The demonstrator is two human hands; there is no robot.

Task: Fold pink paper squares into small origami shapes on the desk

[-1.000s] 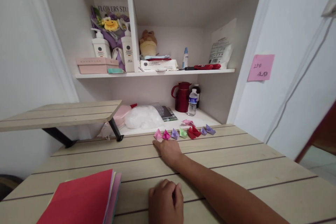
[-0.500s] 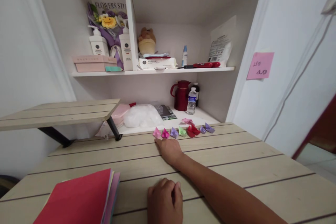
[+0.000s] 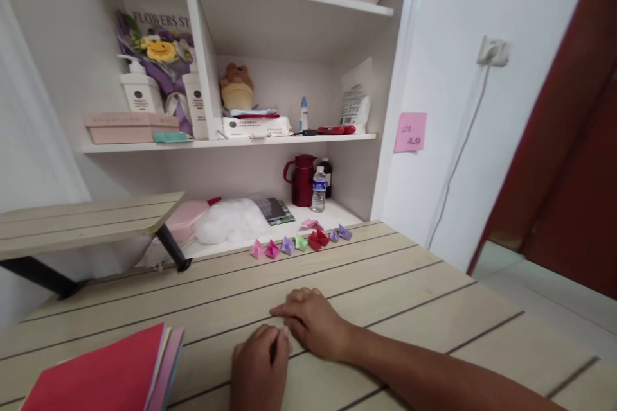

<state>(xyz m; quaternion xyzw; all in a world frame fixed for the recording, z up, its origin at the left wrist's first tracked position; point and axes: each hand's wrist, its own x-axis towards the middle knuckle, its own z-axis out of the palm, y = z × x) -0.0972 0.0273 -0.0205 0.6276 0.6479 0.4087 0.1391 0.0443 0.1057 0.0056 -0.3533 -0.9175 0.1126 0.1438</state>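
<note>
A pale wooden bench runs up to white shelving crowded with bottles, a red jug and a water bottle. Along the bench's far edge stands a row of small folded paper pieces, pink, purple, green and red, well apart from both hands. A stack of coloured paper lies at the near left. By the look of it this is a lull between folds, with a fresh sheet the likely next need. The right hand lies flat, fingers loosely spread, holding nothing. The left hand is curled beside it, touching it; whether it grips anything I cannot tell
</note>
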